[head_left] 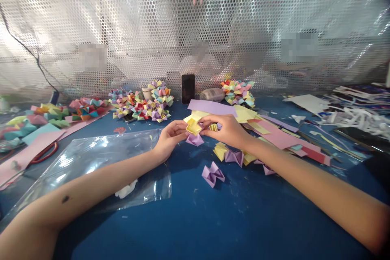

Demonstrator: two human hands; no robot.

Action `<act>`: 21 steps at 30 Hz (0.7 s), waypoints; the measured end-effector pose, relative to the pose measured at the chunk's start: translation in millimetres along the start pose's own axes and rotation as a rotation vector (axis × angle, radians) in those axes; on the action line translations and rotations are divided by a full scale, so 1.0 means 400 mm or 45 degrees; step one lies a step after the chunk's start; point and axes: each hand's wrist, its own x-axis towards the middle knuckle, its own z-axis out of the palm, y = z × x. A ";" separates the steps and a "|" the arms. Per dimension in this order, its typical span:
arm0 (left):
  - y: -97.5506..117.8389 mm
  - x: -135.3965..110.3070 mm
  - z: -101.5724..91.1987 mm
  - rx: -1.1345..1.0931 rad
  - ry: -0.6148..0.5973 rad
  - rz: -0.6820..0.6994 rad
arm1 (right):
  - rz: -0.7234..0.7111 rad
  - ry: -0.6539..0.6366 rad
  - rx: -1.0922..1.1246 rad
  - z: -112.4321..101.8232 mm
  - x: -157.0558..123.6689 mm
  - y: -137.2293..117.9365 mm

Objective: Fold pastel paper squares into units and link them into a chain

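Between my two hands, above the blue table, is a folded paper piece (194,126), yellow on top with a purple part (195,140) below it. My left hand (169,138) pinches its left side with thumb and fingers. On the right side, the fingers of my right hand (227,128) close on the yellow part. A separate purple folded paper unit (213,174) lies on the table just in front of my hands. Several yellow and purple folded units (234,157) sit under and beside my right wrist, partly hidden by the forearm.
Paper sheets and strips (280,132) lie at right, near white shreds (362,120). A clear plastic sheet (100,154) lies under my left forearm. Colourful folded-paper clusters (143,103) and a phone (188,89) stand before a perforated metal panel (146,20). Red-handled scissors (45,152) lie left.
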 end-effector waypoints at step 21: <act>-0.017 0.004 -0.016 0.422 0.063 0.358 | 0.101 0.009 0.288 0.018 0.006 0.013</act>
